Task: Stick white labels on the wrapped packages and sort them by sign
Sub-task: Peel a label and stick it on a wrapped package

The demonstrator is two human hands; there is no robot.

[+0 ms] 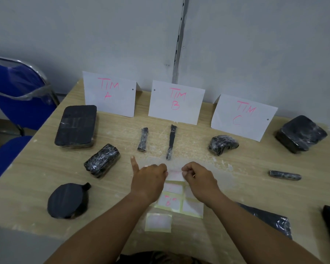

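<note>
- Hands meet mid-desk (pixel 36 174) — the left hand (pixel 149 181) and right hand (pixel 199 181) each pinch an edge of one white label (pixel 174 175) in curled fingers, just above the label sheet (pixel 191 207).
- Left forefinger (pixel 133 164) sticks out straight.
- Black packages (pixel 75 126) lie spread before the standing signs — TIM A (pixel 109 94), TIM B (pixel 176 102), TIM C (pixel 243 117).
</note>
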